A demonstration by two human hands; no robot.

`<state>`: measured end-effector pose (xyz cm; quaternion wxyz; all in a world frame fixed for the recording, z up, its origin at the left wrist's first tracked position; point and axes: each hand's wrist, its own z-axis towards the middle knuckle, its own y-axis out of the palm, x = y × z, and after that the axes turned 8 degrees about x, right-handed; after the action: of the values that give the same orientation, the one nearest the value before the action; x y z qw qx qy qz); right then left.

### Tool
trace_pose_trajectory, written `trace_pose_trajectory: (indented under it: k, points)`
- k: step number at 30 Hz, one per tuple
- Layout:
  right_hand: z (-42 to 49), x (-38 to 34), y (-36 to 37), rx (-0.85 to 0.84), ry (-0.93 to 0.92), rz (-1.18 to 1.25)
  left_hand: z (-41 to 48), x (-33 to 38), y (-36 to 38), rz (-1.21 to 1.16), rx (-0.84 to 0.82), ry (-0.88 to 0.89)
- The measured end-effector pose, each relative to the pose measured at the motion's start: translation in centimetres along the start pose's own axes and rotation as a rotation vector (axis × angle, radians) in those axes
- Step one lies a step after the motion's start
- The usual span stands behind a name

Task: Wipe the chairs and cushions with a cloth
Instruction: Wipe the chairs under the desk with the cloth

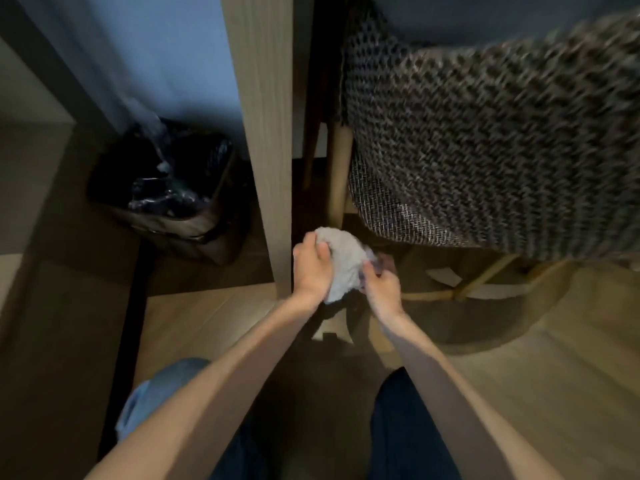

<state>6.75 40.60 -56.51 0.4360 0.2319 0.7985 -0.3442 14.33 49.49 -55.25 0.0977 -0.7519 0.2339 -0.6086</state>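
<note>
A crumpled grey cloth (pixel 341 263) is bunched between both hands, low in front of the chair. My left hand (pixel 313 266) grips its left side with the thumb curled over it. My right hand (pixel 379 287) pinches its right edge. The chair (pixel 485 143) with a woven black-and-white fabric seat fills the upper right, blurred by motion. One of its light wooden legs (pixel 337 174) stands just above the cloth. Its lower wooden rungs (pixel 478 282) cross under the seat to the right of my hands.
A tall wooden panel (pixel 266 140) stands upright just left of my hands. A bin lined with a black bag (pixel 173 192) sits on the wood floor at the left. My knees in dark trousers (pixel 408 431) are at the bottom.
</note>
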Motion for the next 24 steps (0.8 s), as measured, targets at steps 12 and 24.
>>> trace_pose_trajectory:
  k: [12, 24]
  points:
    - [6.4, 0.1, 4.5, 0.069, -0.096, 0.681, 3.6, 0.0, 4.4, -0.369, 0.544, 0.211]
    - [6.4, 2.9, 5.3, 0.029, -0.514, 0.319, 4.3, -4.1, 4.1, -0.132, 0.367, 0.432]
